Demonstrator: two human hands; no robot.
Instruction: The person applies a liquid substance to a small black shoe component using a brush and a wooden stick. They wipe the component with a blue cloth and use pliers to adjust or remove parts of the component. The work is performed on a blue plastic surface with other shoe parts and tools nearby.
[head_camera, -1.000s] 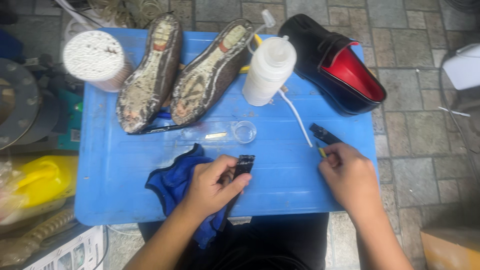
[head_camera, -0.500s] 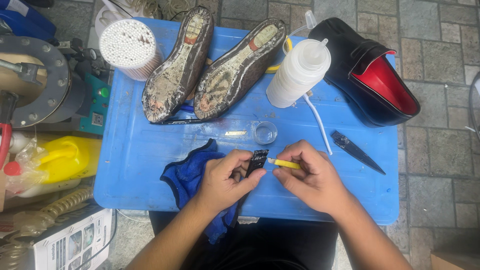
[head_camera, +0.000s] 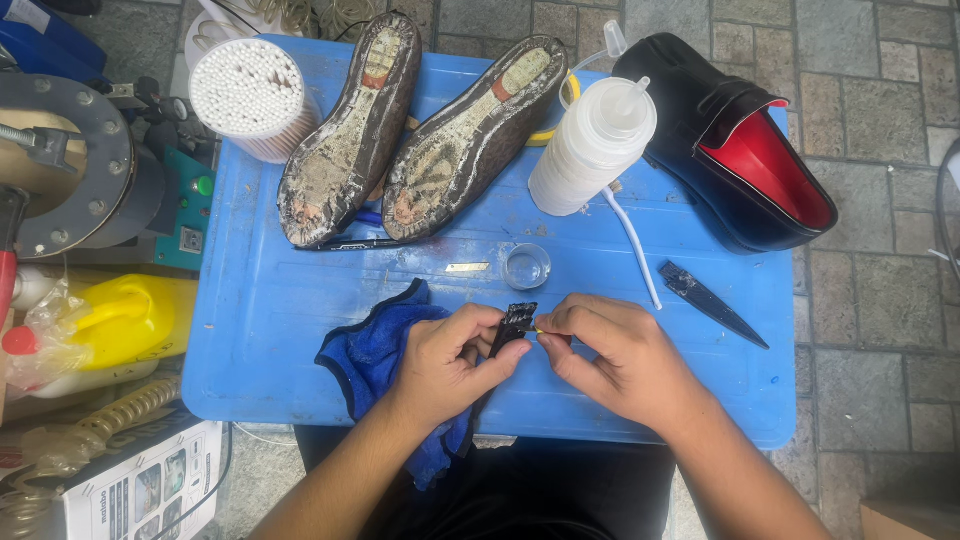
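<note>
Two soles (head_camera: 420, 150) — beyond both hands (head_camera: 540, 355).

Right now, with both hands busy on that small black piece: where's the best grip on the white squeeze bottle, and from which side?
Take the squeeze bottle around its ribbed white body, mid-height, coming from the near side. The thin nozzle is too slim to hold. A black shoe sits close on its right and two upturned soles on its left, so the near side looks most open, though a white tube trails there.

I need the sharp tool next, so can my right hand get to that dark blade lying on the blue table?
Probably yes: the dark blade lies uncovered just beyond the right hand, nothing between them, though that hand is pinching something yellow.
</note>
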